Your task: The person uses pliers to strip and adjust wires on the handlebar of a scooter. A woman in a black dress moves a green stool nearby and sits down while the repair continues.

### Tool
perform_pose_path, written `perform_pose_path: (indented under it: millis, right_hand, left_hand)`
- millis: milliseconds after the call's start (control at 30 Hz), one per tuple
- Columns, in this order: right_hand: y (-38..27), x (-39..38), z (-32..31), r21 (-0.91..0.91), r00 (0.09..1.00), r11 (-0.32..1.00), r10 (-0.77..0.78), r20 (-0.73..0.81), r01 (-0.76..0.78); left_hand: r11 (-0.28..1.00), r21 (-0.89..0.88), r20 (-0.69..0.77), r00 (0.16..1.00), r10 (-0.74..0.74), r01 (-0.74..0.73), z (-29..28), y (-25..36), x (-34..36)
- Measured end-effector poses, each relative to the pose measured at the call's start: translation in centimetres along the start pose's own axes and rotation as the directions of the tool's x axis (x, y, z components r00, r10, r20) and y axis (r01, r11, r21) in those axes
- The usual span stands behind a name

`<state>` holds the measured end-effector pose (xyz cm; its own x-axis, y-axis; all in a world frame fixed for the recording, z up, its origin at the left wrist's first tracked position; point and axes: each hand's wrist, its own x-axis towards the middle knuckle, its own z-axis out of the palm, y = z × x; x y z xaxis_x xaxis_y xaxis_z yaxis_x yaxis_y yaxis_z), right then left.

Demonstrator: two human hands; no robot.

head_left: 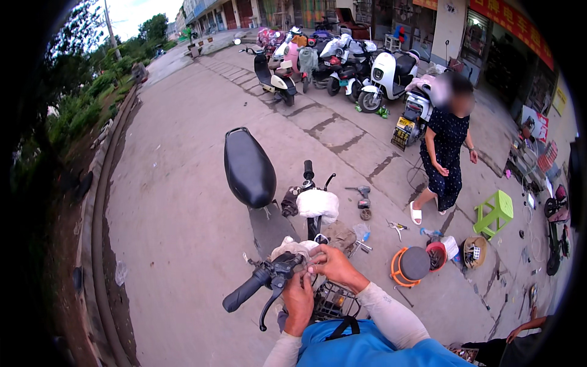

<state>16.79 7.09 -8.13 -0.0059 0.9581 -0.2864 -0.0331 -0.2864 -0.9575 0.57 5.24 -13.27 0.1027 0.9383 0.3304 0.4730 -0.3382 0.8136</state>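
Observation:
A scooter's handlebar end, with a black grip and brake lever, sits below the black seat. My left hand is closed just right of the lever, fingers curled up under the dark control housing. My right hand pinches at something small beside that housing, close to my left fingertips; I cannot make out what either hand holds. A pale crumpled cloth lies over the bar behind them. A white wrapped bundle covers the far handlebar, and a wire basket is below my hands.
A person stands right, near a green stool. An orange-framed round stool, buckets, a drill and pliers are on the pavement. Parked scooters line the back; a curb runs left. Another person's arm shows lower right.

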Motion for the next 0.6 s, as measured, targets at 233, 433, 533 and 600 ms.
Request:
perform_pose_path:
  millis: [233, 433, 533, 600]
  right_hand:
    - [-0.5, 0.4, -0.1, 0.019, 0.999, 0.999, 0.048, 0.005, -0.049]
    - [0.1, 0.8, -0.4, -0.008, 0.998, 0.998, 0.055, 0.012, -0.055]
    - [-0.3, 0.7, -0.3, 0.005, 0.998, 0.998, 0.065, 0.016, -0.065]
    - [-0.4, 0.7, -0.3, 0.021, 0.997, 0.997, 0.07, 0.027, -0.07]
  left_hand:
    - [0.973, 0.185, -0.01, 0.99, 0.139, -0.135, -0.9, 0.4, 0.2]
    - [0.902, 0.287, 0.057, 0.946, 0.32, -0.323, -1.5, 0.9, 1.1]
    - [0.9, 0.27, 0.025, 0.937, 0.348, -0.341, -1.3, 0.4, 1.0]
    - [0.914, 0.241, -0.001, 0.941, 0.337, -0.327, -1.1, -0.1, 0.8]
